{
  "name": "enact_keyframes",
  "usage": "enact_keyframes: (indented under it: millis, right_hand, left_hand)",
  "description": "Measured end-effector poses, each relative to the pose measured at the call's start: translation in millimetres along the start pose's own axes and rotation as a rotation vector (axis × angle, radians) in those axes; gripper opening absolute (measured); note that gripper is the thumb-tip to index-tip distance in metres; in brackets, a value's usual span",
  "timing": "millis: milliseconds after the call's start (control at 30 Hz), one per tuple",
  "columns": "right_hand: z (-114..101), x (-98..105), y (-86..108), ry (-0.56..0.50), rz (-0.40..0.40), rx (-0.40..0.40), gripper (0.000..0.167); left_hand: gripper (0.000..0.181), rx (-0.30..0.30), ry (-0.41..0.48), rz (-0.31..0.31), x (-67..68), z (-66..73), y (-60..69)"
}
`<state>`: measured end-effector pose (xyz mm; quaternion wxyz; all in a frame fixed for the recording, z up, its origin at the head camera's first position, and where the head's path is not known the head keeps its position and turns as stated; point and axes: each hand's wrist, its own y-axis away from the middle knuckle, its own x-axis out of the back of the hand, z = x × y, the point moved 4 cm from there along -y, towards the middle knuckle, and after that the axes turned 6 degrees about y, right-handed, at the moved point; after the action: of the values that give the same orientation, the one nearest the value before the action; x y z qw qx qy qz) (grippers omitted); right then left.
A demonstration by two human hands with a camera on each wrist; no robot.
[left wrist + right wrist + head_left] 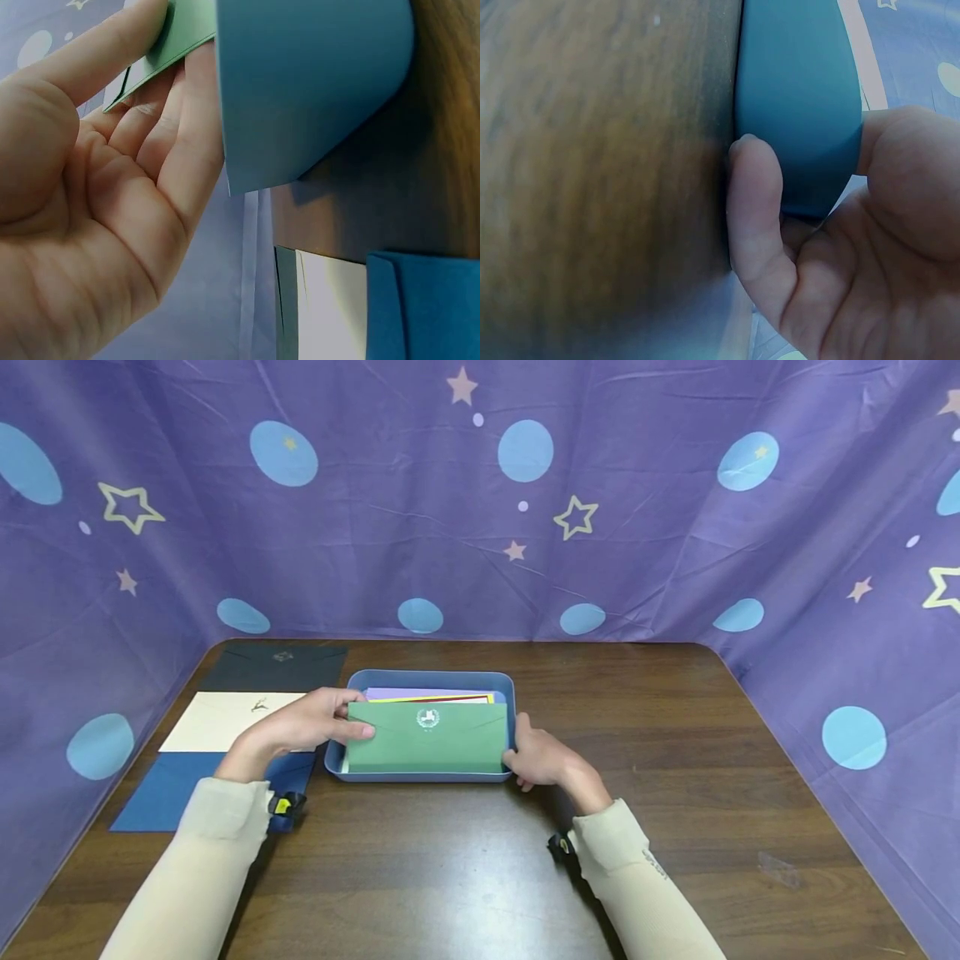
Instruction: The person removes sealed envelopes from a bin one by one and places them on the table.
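My left hand [309, 720] pinches the left end of a green envelope [431, 747], thumb in front and fingers behind. The envelope, with a white crest on its flap, leans in a blue tray [431, 679]. Behind it in the tray stand more envelopes, of which a purple one [405, 693] and yellow, red and white edges show. At the tray's right end, my right hand [546, 755] grips the wall. In the right wrist view its thumb goes over the rim, and a finger [756, 187] curls against the outside of the tray near the table.
Left of the tray, a dark grey envelope [277, 668], a cream envelope [206, 722] and a blue envelope [161, 793] lie in a column. All rest on a brown wooden table [420, 877]. A purple curtain [637, 552] hangs around its back and sides.
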<state>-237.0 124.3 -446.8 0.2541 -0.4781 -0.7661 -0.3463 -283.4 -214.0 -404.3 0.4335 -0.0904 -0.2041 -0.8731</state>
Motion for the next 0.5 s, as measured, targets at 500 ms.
enact_keyframes:
  millis: [500]
  right_hand:
    - [-1, 0, 0.0, 0.017, -0.011, -0.012, 0.036]
  left_hand:
    - [0.049, -0.058, 0.011, 0.183, 14.8, 7.9, 10.2]
